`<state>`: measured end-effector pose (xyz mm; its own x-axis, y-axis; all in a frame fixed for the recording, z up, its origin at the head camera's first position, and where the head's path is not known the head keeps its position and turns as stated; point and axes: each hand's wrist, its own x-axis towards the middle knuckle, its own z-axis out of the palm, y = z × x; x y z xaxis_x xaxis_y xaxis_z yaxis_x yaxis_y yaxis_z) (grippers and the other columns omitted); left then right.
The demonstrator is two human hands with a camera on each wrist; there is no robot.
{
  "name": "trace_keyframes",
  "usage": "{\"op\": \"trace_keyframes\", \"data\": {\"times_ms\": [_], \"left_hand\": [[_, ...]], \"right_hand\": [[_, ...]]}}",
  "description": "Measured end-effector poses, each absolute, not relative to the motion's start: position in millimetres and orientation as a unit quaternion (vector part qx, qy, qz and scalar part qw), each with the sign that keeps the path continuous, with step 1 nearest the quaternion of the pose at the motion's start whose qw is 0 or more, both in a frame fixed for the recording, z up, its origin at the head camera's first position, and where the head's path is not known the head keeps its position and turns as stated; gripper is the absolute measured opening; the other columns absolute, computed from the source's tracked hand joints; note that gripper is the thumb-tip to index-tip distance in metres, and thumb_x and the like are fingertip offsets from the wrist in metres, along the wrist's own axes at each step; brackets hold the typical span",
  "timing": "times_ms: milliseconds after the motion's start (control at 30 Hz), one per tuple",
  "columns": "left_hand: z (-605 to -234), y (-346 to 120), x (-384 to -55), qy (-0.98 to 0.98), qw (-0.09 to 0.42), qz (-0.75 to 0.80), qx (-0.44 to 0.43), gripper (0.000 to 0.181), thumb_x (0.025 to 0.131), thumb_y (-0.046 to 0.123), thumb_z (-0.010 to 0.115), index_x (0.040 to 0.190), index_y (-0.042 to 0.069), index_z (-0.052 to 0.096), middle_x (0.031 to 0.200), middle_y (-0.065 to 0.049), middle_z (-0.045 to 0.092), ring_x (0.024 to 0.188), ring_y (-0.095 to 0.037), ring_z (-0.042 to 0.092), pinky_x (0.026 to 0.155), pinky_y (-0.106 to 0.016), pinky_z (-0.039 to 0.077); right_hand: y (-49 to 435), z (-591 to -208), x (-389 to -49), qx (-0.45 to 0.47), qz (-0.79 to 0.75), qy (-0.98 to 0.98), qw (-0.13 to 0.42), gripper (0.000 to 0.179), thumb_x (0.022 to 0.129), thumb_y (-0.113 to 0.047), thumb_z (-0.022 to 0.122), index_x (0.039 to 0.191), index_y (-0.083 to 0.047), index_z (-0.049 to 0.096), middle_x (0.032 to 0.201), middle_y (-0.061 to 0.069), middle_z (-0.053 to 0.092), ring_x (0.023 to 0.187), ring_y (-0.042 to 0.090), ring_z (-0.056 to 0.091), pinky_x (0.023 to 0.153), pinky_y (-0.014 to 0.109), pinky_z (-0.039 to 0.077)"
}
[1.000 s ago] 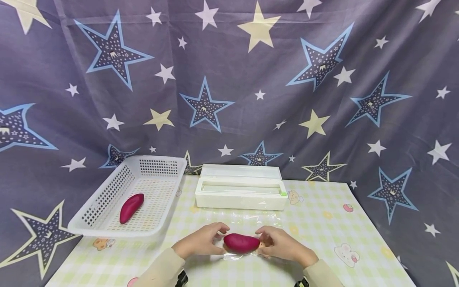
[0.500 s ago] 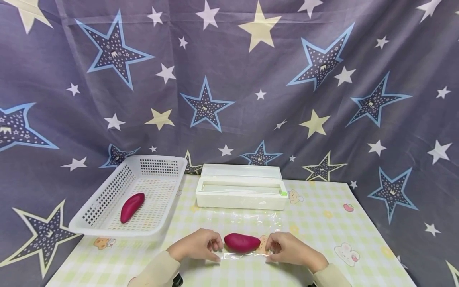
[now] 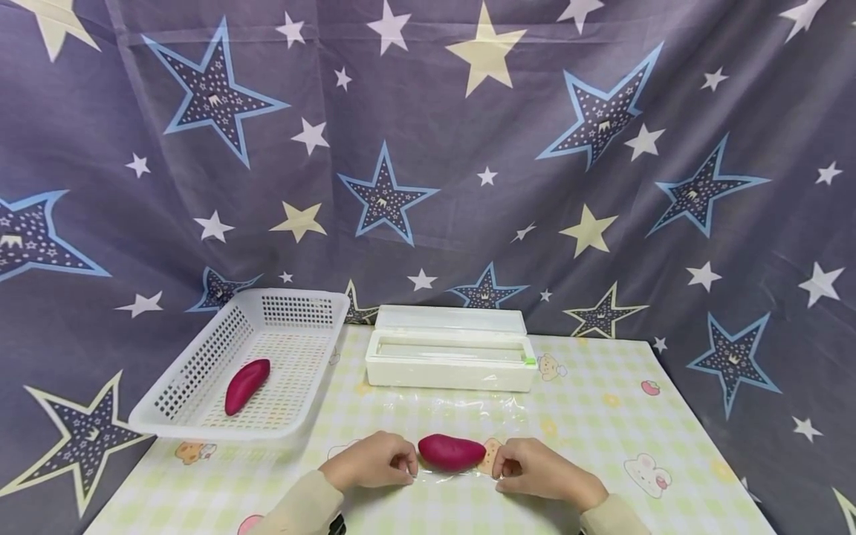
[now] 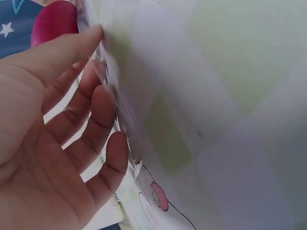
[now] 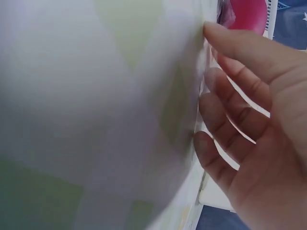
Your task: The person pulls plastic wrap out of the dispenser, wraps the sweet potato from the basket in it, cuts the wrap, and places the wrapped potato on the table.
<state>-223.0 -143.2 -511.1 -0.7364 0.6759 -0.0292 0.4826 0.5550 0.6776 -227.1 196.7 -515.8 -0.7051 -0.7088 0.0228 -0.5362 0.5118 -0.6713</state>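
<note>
A purple-red sweet potato (image 3: pixel 452 452) lies on a clear sheet of cling film (image 3: pixel 461 406) spread over the table. At the film's near edge, left of the sweet potato, my left hand (image 3: pixel 378 459) pinches the film between thumb and fingertips. My right hand (image 3: pixel 539 469) pinches the same edge on the other side. In the left wrist view the crinkled film (image 4: pixel 125 112) runs along the curved fingers (image 4: pixel 101 108). The right wrist view has the thumb and fingers (image 5: pixel 211 105) low at the tabletop, with the sweet potato (image 5: pixel 249 15) beyond.
A white cling film box (image 3: pixel 449 374) with its lid raised stands behind the film. At the left is a white perforated basket (image 3: pixel 301 386) holding another sweet potato (image 3: pixel 247 386). A star-patterned curtain (image 3: pixel 428 111) hangs behind the checked tablecloth (image 3: pixel 602 416).
Both hands have drawn back from the sweet potato's ends, outward and slightly nearer the body. Their fingers have closed at the film's near edge. The sweet potato stays in place.
</note>
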Motion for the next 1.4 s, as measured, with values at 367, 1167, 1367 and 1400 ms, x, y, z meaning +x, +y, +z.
{"op": "trace_keyframes", "data": {"times_ms": [367,1167,1367,1400], "left_hand": [[-511,-147,-226,0.848,0.120,0.368,0.363,0.010,0.090,0.006,0.072,0.087,0.015,0.073,0.082,0.014,0.066,0.071,0.001,0.057,0.067,-0.019,0.052],[-505,-144,-230,0.856,0.097,0.358,0.361,0.051,0.092,0.002,0.068,0.139,0.015,0.052,0.085,0.012,0.063,0.074,-0.001,0.059,0.071,-0.021,0.053],[-502,-143,-235,0.866,0.098,0.345,0.349,0.045,0.093,-0.002,0.062,0.134,0.017,0.061,0.083,0.010,0.064,0.070,0.000,0.056,0.065,-0.019,0.051],[-501,-143,-236,0.866,0.096,0.346,0.348,0.043,0.093,-0.003,0.061,0.131,0.016,0.063,0.081,0.010,0.064,0.067,-0.001,0.055,0.063,-0.019,0.050]], "right_hand": [[195,-516,-228,-0.376,-0.353,0.848,0.121,0.013,0.092,-0.006,0.069,0.086,-0.017,0.066,0.075,-0.014,0.056,0.067,-0.003,0.046,0.059,0.017,0.044],[192,-517,-236,-0.394,-0.359,0.839,0.103,0.032,0.099,-0.003,0.061,0.128,-0.015,0.056,0.077,-0.007,0.064,0.061,-0.002,0.048,0.059,0.019,0.046],[192,-515,-237,-0.377,-0.363,0.845,0.109,0.033,0.101,-0.010,0.061,0.132,-0.022,0.065,0.085,-0.004,0.063,0.066,0.000,0.048,0.059,0.020,0.047],[192,-514,-237,-0.377,-0.361,0.847,0.103,0.032,0.101,-0.009,0.060,0.130,-0.021,0.066,0.087,-0.004,0.063,0.067,0.000,0.049,0.060,0.021,0.048]]}}
